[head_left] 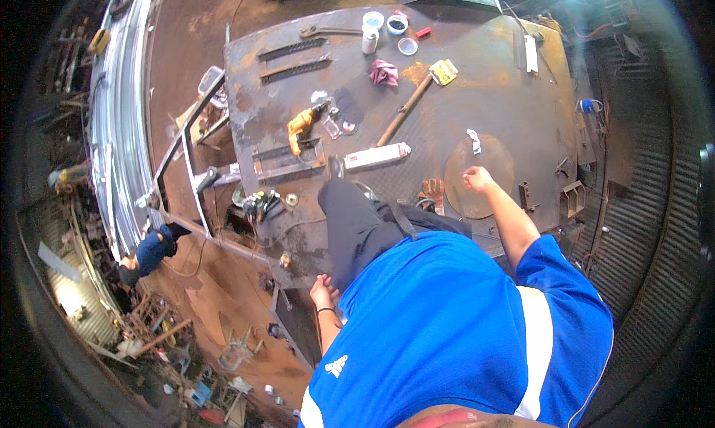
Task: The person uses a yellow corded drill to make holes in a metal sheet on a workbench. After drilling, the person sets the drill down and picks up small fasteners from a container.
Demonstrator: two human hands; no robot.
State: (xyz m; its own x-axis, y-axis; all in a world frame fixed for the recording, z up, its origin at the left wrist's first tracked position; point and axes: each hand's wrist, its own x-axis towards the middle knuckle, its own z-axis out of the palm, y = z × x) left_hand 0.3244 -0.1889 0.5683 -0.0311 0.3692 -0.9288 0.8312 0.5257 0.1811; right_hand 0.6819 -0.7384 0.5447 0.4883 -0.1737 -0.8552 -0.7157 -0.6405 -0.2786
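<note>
Over the round rusty metal disc (488, 193) on the steel table, my right hand (479, 180) is closed, its fingers curled together. Whether anything is inside them I cannot make out. A crumpled white scrap (474, 141) lies just beyond it, apart from the fingers. Left of the disc's near edge rests a brown work glove (433, 191). My left hand (323, 292) hangs low beside my dark trousers, near the table's front edge. Its fingers are loosely bent and apart, with nothing seen in them.
On the table (298, 93) lie a yellow power tool (299, 128), a white-and-red box (377, 155), a long-handled hammer (406, 113), a pink rag (383, 73), a wrench (331, 32) and small tubs (373, 20). A metal frame (190, 160) stands left; another person (153, 253) is beyond.
</note>
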